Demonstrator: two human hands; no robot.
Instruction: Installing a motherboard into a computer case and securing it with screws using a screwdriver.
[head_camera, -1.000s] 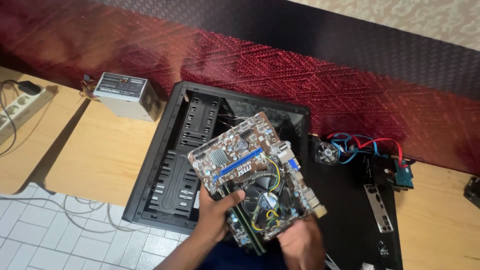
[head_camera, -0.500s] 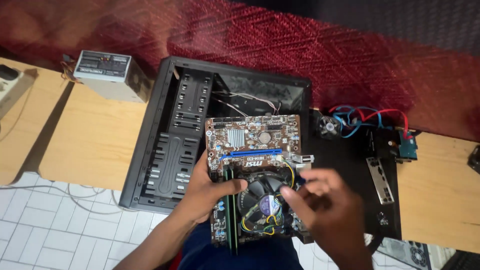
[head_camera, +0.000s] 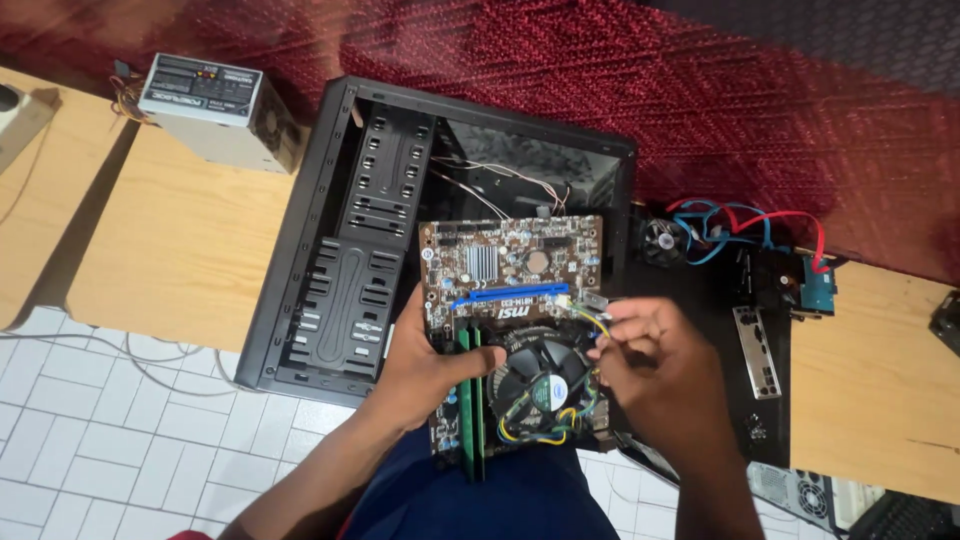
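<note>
Head view: an open black computer case lies on the bench, loose wires inside at its 1 o'clock corner. Over its lower right hangs a brown motherboard with fan. The left hand grips its left edge; the right hand pinches its right edge. A grey labelled power supply sits at 10 o'clock.

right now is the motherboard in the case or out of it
Out. Both hands, left hand and right hand, hold the motherboard above the open case.
</note>
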